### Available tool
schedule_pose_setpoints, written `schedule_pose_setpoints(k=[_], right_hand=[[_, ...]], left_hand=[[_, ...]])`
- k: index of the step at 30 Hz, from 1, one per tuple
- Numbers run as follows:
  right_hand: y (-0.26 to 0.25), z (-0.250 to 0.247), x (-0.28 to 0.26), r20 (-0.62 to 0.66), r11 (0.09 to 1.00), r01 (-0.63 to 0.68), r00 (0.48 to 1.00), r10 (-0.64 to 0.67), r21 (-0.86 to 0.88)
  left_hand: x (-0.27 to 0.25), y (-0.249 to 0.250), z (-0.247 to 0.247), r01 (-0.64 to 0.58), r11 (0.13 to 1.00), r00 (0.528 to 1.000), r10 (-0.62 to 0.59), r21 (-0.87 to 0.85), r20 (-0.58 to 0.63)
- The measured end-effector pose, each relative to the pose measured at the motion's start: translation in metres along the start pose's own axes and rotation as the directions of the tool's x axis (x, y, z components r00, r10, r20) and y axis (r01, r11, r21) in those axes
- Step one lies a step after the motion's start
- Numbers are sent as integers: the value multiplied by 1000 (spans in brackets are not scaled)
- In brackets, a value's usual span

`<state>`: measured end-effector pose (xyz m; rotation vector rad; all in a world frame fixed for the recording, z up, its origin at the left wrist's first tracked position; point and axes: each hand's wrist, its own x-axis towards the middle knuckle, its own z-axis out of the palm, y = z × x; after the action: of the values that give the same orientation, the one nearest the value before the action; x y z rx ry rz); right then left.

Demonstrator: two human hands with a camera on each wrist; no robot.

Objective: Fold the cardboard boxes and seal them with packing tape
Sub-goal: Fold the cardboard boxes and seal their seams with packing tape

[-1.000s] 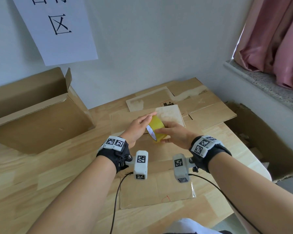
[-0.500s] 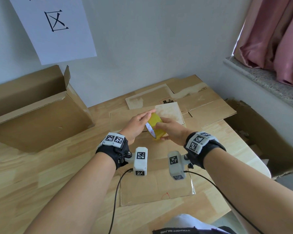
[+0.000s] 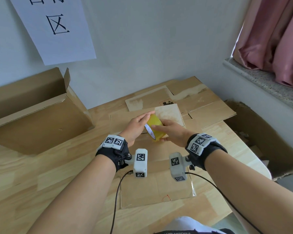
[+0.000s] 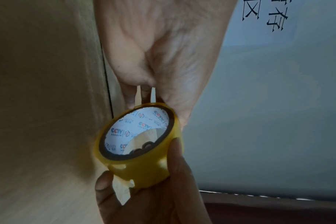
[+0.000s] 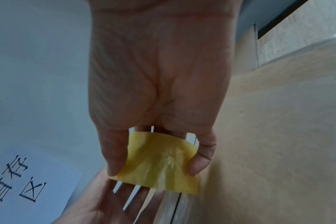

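A yellow packing tape roll (image 3: 155, 128) with a white printed core is held up over a flattened cardboard box (image 3: 157, 188) on the wooden table (image 3: 24, 174). My right hand (image 3: 169, 132) grips the roll (image 5: 159, 162) across its width between thumb and fingers. My left hand (image 3: 139, 124) lies against the roll's left side with straight, slightly spread fingers (image 5: 125, 201). In the left wrist view the roll (image 4: 140, 145) shows its open core, and a loose tape end sticks out at its lower edge.
An erected cardboard box (image 3: 37, 122) with raised flaps stands at the left against the wall. More flat cardboard (image 3: 201, 105) is stacked at the back right. A large open box (image 3: 260, 141) sits on the floor beyond the table's right edge. Two cables trail from my wrists.
Both hands stay on the roll in almost the same spot. My right wrist has shifted slightly to the left.
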<state>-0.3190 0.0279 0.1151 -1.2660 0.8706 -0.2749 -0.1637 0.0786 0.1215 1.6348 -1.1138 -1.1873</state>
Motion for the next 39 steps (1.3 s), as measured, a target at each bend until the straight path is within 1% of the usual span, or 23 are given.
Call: schedule_pose_setpoints(k=[2, 5, 9, 13, 24, 31, 39], right_hand=[[1, -1, -1, 8, 1000, 6, 1000, -6, 14], [0, -1, -1, -20, 1000, -8, 1000, 9, 26], [-6, 4, 1, -55, 999, -34, 998, 32, -30], [-7, 4, 0, -49, 999, -31, 998, 29, -42], [-9, 8, -1, -44, 999, -52, 998, 52, -5], [-7, 8, -5, -36, 999, -28, 999, 29, 18], [-11, 11, -3, -58, 996, -85, 995, 87, 25]], left_hand=[[0, 0, 0, 4, 1000, 1000, -4, -5, -3], [0, 1, 1, -2, 1000, 1000, 2, 1, -9], [1, 0, 1, -8, 1000, 1000, 8, 5, -10], [2, -1, 1, -6, 1000, 1000, 6, 5, -10], [1, -2, 2, -7, 1000, 1000, 7, -6, -11], [1, -2, 2, -6, 1000, 1000, 6, 2, -10], [0, -3, 3, -13, 1000, 1000, 13, -6, -9]])
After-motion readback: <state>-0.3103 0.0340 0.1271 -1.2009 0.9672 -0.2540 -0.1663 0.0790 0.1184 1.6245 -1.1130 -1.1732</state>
